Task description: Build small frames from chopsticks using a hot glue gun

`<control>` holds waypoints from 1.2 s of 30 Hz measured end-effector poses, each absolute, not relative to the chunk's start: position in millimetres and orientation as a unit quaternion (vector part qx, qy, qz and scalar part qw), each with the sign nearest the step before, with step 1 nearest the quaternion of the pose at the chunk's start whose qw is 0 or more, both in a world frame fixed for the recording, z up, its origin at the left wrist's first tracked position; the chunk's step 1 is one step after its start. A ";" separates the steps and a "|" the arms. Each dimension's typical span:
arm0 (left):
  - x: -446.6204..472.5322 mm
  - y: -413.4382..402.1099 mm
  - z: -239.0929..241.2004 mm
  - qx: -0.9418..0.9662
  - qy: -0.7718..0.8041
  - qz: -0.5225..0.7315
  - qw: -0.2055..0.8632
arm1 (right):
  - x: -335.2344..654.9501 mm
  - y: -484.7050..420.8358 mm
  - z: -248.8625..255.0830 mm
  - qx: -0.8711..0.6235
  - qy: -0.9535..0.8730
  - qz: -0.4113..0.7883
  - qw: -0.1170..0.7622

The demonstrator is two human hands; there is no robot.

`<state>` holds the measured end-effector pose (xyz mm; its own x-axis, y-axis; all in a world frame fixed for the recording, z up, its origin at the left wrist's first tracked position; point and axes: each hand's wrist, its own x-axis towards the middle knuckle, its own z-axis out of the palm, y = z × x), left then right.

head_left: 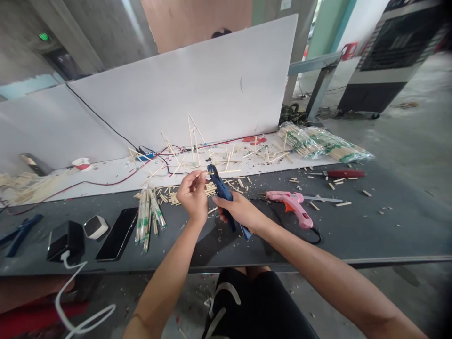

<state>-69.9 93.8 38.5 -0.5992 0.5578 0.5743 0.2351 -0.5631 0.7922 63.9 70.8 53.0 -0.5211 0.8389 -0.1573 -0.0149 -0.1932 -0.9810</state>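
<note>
My left hand [194, 190] is closed in a pinch on a thin wooden stick [207, 173], most of which my fingers hide. My right hand [240, 210] is wrapped round the handles of blue cutters [222, 188], their dark head pointing up and away from me. The stick's tip meets the head of the cutters; whether the jaws have closed on it I cannot tell. Just beyond both hands, short cut stick pieces [169, 195] lie in a loose pile. Left of my left hand are sticks in clear wrappers [148, 214].
A pink glue gun [293, 202] lies right of my hands, a red-handled tool [344, 174] beyond it. Frames of glued sticks [193, 141] stand by the white board [176, 103]. Bagged sticks [332, 143] are at back right; a phone [118, 234] and black box [66, 241] at left.
</note>
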 end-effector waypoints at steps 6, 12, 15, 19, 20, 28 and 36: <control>-66.9 95.5 35.6 0.434 0.457 0.768 0.113 | 65.4 73.8 44.3 -0.377 -0.567 0.661 0.317; -67.2 97.8 33.7 0.428 0.456 0.767 0.142 | 67.2 76.0 39.8 -0.379 -0.596 0.630 0.322; -70.0 98.8 34.3 0.434 0.457 0.761 0.153 | 67.7 76.6 39.7 -0.389 -0.599 0.621 0.322; -73.3 99.0 36.8 0.442 0.445 0.755 0.188 | 68.8 76.4 44.3 -0.406 -0.606 0.606 0.318; -73.9 98.7 37.6 0.444 0.444 0.753 0.199 | 69.2 76.3 46.0 -0.411 -0.609 0.601 0.314; -76.7 97.2 42.3 0.458 0.452 0.733 0.222 | 68.9 76.3 48.1 -0.430 -0.615 0.580 0.315; -76.1 97.3 43.0 0.448 0.446 0.742 0.224 | 70.0 77.0 47.0 -0.428 -0.620 0.579 0.312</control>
